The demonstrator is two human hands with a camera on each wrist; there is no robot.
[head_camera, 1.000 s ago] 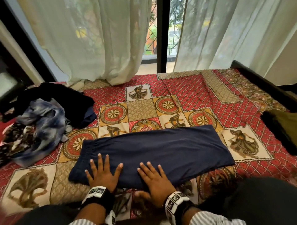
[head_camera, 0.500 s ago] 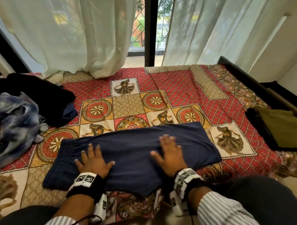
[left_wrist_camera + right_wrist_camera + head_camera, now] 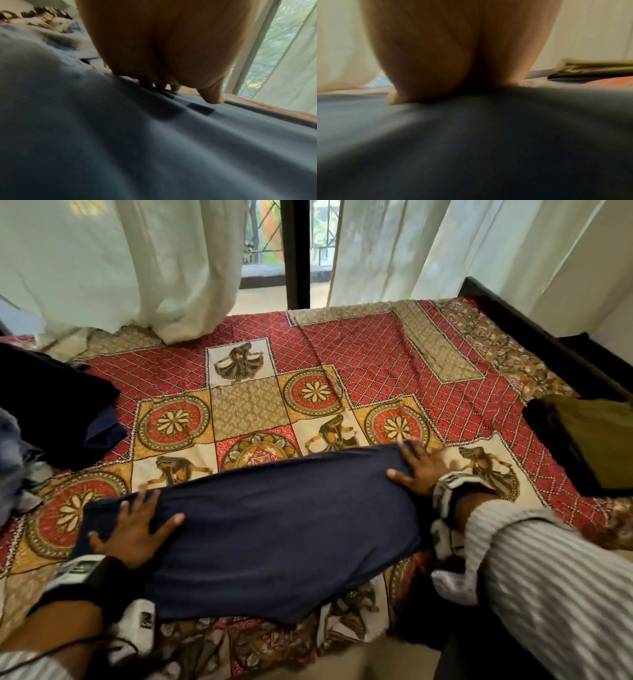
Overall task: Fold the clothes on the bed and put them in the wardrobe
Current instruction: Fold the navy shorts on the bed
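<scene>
Patterned bedspread (image 3: 376, 354) under smooth oblong navy garment (image 3: 274, 535), hands flat.

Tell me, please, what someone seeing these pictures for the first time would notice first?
Probably the navy garment stretched across the near edge of the red patterned bedspread, with the left hand flat on one end and the right hand at the other. Next, the folded olive and black clothes at the right.
</scene>
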